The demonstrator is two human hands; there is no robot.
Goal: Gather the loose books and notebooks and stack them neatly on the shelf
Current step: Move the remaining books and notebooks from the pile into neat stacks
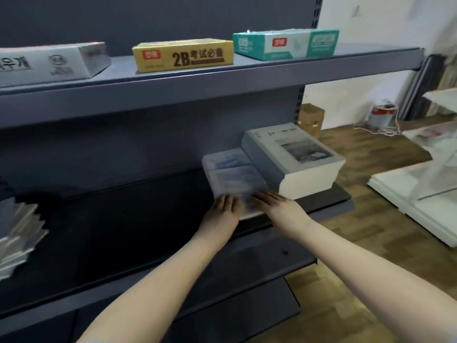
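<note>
Left hand (223, 206) and right hand (274, 203) press flat, straight fingers (228, 198) on the wrapped notebooks (232, 172) near the shelf (148, 219) front; uneven pushing may skew the slick pack against the thick books (291, 154) or slide it off.

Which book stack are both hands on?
The low blue-covered stack: left hand and right hand rest on its near edge. The taller grey stack stands to its right; another pile lies far left.

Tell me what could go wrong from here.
The left hand and right hand rest on the near edge of the wrapped notebook stack; a push may skew its layers. The thick book stack beside it sits at the right end of the shelf, so a sideways nudge could tip it off.
</note>
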